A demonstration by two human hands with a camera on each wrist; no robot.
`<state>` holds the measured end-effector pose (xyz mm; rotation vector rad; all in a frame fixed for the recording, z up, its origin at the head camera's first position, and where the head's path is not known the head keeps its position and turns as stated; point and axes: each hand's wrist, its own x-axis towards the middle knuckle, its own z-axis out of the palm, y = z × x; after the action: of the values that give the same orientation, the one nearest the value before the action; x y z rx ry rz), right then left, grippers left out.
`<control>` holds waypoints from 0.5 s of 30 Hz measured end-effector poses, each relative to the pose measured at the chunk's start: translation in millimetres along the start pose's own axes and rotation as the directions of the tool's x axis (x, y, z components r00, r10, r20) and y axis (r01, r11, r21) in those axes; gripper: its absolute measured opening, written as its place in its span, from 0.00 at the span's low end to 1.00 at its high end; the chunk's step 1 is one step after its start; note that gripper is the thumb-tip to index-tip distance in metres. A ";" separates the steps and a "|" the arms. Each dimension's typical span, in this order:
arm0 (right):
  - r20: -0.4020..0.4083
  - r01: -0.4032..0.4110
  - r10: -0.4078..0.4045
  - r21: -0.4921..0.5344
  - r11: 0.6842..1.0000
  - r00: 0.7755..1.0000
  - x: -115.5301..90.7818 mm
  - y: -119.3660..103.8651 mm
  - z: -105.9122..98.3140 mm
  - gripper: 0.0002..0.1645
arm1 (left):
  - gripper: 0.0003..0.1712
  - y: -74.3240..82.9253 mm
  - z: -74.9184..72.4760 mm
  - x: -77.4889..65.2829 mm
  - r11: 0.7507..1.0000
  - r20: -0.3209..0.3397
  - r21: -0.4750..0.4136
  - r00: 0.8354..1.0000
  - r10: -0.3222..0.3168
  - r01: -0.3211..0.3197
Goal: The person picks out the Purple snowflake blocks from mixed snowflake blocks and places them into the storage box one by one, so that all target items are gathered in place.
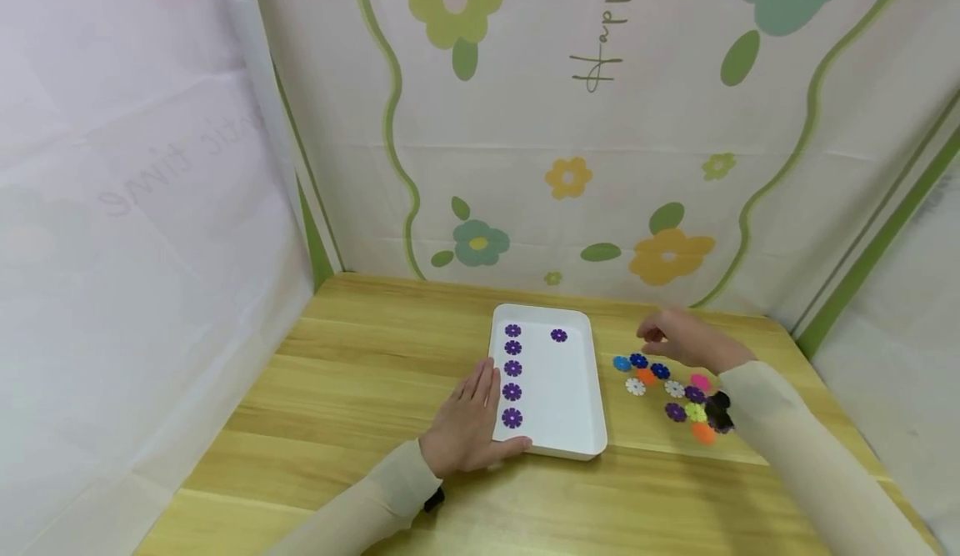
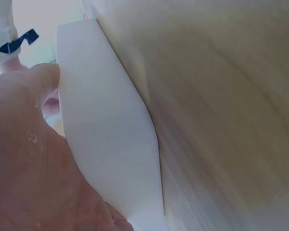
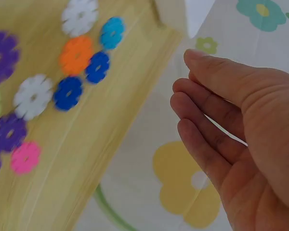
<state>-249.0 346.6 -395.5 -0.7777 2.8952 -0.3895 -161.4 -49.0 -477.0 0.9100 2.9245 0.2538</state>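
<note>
A shallow white tray (image 1: 555,398) lies on the wooden table, with a column of several purple flower-shaped discs (image 1: 512,368) along its left side. One more purple disc (image 1: 558,335) is at its far right. My left hand (image 1: 468,423) rests against the tray's near left corner, fingers straight along the left edge, the thumb at the near rim. In the left wrist view that thumb (image 2: 45,79) touches the rim of the tray wall (image 2: 106,106). Beyond the loose discs hovers my right hand (image 1: 682,339), its fingers (image 3: 202,139) loosely bent, nothing visible between them.
Right of the tray lie loose discs: white (image 1: 635,387), light blue (image 1: 622,363), dark blue (image 3: 67,93), orange (image 1: 703,433), pink (image 3: 25,157), yellow-green (image 1: 695,413) and purple (image 1: 676,412). A flower-printed cloth (image 1: 525,122) hangs behind the table (image 1: 390,356), with more cloth at both sides.
</note>
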 end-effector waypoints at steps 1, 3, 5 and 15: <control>0.006 0.003 -0.003 -0.003 1.000 1.000 -6.6 3.5 0.2 0.08 | 0.66 -0.2 0.1 -0.2 1.000 -0.001 -0.002 1.000 0.001 -0.001; 0.024 0.001 0.000 -0.008 1.000 1.000 -20.0 11.7 1.7 0.09 | 0.66 -0.8 1.1 -0.1 1.000 -0.001 -0.009 1.000 0.004 -0.004; 0.037 -0.018 0.018 -0.013 1.000 0.999 -32.6 19.3 4.9 0.10 | 0.67 -1.7 3.5 0.3 1.000 -0.013 -0.015 1.000 0.010 -0.010; 0.064 -0.076 0.077 -0.020 0.997 0.995 -74.6 52.2 33.9 0.15 | 0.67 -6.4 12.5 3.4 1.000 -0.025 0.016 1.000 0.000 0.001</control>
<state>-203.6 420.7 -438.9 -0.6662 2.8615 -0.3254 -166.3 -50.5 -490.5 0.9151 2.9534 0.2434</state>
